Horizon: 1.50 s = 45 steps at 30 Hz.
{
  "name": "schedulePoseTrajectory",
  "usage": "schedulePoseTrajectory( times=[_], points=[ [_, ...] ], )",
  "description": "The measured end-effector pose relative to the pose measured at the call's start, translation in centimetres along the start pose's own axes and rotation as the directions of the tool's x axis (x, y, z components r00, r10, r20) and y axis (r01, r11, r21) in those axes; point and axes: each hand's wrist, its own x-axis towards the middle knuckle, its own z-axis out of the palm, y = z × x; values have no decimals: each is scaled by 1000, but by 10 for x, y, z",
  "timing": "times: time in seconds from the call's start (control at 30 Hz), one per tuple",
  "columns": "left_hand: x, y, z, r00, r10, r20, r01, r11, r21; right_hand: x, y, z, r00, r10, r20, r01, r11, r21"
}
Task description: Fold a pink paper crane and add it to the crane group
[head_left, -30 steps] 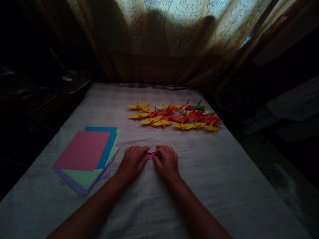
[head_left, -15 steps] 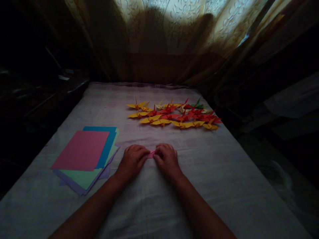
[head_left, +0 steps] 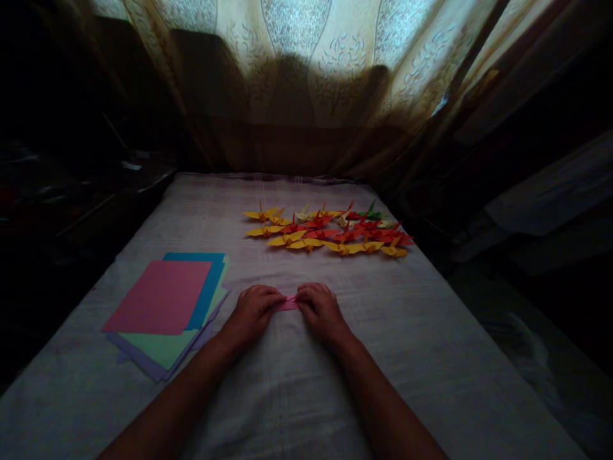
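Observation:
Between my two hands lies a small folded piece of pink origami paper (head_left: 287, 305), low against the cloth. My left hand (head_left: 256, 310) pinches its left end with thumb and fingers. At the right end, my right hand (head_left: 320, 309) is closed on the same paper, its fingertips bent over the edge. A slanting fold line shows in the part between the fingers; both ends are hidden under my fingertips.
Left of my hands lies a stack of square paper, with a pink sheet (head_left: 160, 297) on top of a blue sheet (head_left: 204, 297), pale green and purple ones. Beyond my hands stand rows of folded paper cranes (head_left: 309, 244), yellow, red, cream and green. A curtain (head_left: 330, 83) hangs behind the cloth-covered surface (head_left: 205, 204).
My left fingers have shifted up along the pink paper, baring more of its lower left edge. Both hands still hold it. The whole view has tilted slightly upward.

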Motion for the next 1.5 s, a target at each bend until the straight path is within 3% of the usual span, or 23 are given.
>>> schedulePoseTrajectory(
  times=[0.27, 0.4, 0.57, 0.77, 1.1, 1.3, 1.5],
  points=[
    [-7, -6, -10, 992, 125, 29, -125, 992, -20, -2, 1, 6, 999, 8, -45, -10, 999, -48],
    [-14, 3, -7, 985, 166, -42, -160, 981, 108, -1, 0, 5, 999, 17, -35, -19, 998, -58],
    [-11, 12, -3, 976, 218, -27, -206, 951, 230, -2, -2, 4, 1000, -3, -21, 2, 998, -61],
    [-3, 16, -7, 982, 183, -38, -168, 955, 242, -8, 0, 4, 996, -77, -46, 73, 994, -76],
    [-1, 20, -8, 985, 152, -79, -135, 974, 184, -9, -6, 3, 996, -74, -54, 66, 989, -130],
    [0, 20, -7, 989, 131, -68, -114, 971, 210, -5, -11, 3, 998, -23, -53, 17, 994, -109],
    [8, 22, -7, 1000, -3, -2, 3, 980, 201, 7, -16, 3, 993, 107, -41, -111, 988, -109]
  ],
)
